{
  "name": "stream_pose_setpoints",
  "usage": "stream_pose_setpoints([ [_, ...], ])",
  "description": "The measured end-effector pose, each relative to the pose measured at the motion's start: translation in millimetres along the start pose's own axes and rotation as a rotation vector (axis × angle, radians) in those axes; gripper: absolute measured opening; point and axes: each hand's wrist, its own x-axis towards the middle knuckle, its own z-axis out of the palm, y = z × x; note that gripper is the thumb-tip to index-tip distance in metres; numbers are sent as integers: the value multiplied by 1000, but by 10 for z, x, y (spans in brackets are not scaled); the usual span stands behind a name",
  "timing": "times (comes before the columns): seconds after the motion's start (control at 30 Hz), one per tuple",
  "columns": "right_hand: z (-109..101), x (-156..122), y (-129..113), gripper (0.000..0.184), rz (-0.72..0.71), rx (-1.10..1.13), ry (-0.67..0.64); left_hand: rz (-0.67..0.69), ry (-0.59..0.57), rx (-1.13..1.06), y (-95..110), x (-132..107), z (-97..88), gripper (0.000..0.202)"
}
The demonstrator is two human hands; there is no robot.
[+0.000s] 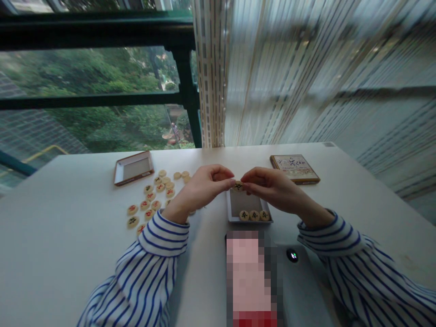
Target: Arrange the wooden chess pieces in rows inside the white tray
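Note:
Between the fingertips of my left hand (pixel 213 184) and my right hand (pixel 269 186) is a round xiangqi piece (pixel 237 185) with a black character. Both hands pinch it, one from each side, above the far part of a shallow grey box tray (pixel 250 221). Along the tray's near edge, three xiangqi pieces (pixel 254 215) with black characters lie side by side. Left of the tray, many loose pieces (pixel 150 196) with red or black characters are scattered on the table, some hidden behind my left hand and sleeve.
A box lid (pixel 134 169) lies tilted at the back left of the white table (pixel 68 227). At the back right is a flat printed box (pixel 294 168). Near me are a pixelated phone-like object (pixel 250 277) and a grey device with a lit display (pixel 299 281). Window and curtain stand behind.

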Motion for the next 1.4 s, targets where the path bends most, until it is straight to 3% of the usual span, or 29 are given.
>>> stream_pose_setpoints([
  [0.6, -25, 1, -17, 19, -27, -14, -11, -50, -132, -64, -62, -9, -7, 30],
  [1.0, 54, 18, 7, 27, 5, 94, -31, -68, -112, -132, -69, -16, 15, 25],
  [1.3, 53, 10, -24, 22, -92, -49, -13, -80, -167, -193, -64, -14, 39, 26],
  [1.4, 55, -4, -39, 22, -169, -200, 39, -74, -152, -208, -78, -5, 24, 25],
])
